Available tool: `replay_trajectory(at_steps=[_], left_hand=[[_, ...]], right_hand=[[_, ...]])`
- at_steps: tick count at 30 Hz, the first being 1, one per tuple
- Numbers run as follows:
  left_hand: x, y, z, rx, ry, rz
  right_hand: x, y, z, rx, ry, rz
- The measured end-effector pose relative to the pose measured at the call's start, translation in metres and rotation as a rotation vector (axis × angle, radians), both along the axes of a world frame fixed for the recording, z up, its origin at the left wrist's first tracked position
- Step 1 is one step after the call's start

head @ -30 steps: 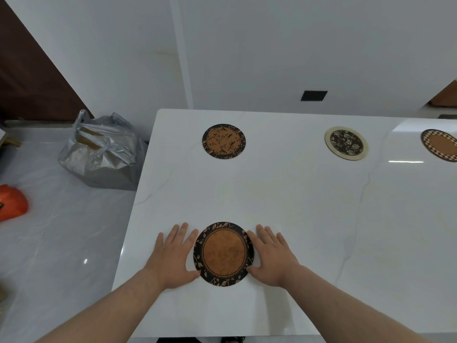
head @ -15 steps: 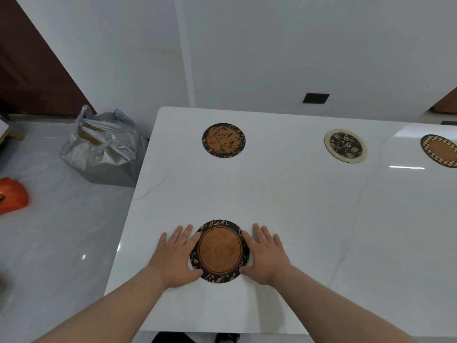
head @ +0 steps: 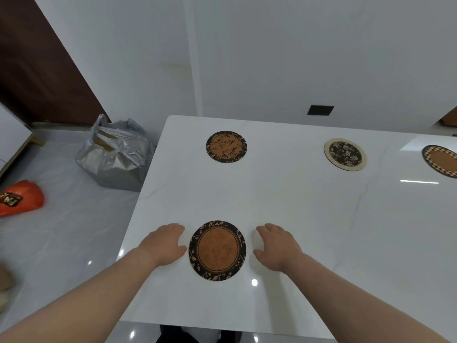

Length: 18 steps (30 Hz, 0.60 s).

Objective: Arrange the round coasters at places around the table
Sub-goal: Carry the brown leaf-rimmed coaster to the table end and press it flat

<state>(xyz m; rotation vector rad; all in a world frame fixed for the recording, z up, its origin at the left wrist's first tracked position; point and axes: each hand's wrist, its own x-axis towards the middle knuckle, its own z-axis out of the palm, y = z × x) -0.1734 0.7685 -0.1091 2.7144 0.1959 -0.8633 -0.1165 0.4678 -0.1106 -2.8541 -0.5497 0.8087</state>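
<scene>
Palms down, loosely curled: L hand [head: 164,245], R hand [head: 277,247] flank coaster [head: 217,250], prob. untouched.

We find just one bit of lettering here: a dark label [head: 10,198] with pale capital letters on the orange bag [head: 28,194], which lies on the floor at the far left. The frame edge cuts it off, and it is too blurred for us to read.
</scene>
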Motion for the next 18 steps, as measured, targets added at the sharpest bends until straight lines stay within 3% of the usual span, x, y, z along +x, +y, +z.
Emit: replay_trajectory(at_steps=[8, 18], left_hand=[[0.004, 0.011, 0.041, -0.069, -0.023, 0.057], [0.008, 0.021, 0.092, -0.109, -0.297, 0.007]], right_hand=[[0.009, -0.005, 0.034, 0.067, 0.080, -0.058], [0.006, -0.003, 0.106, 0.242, -0.141, -0.150]])
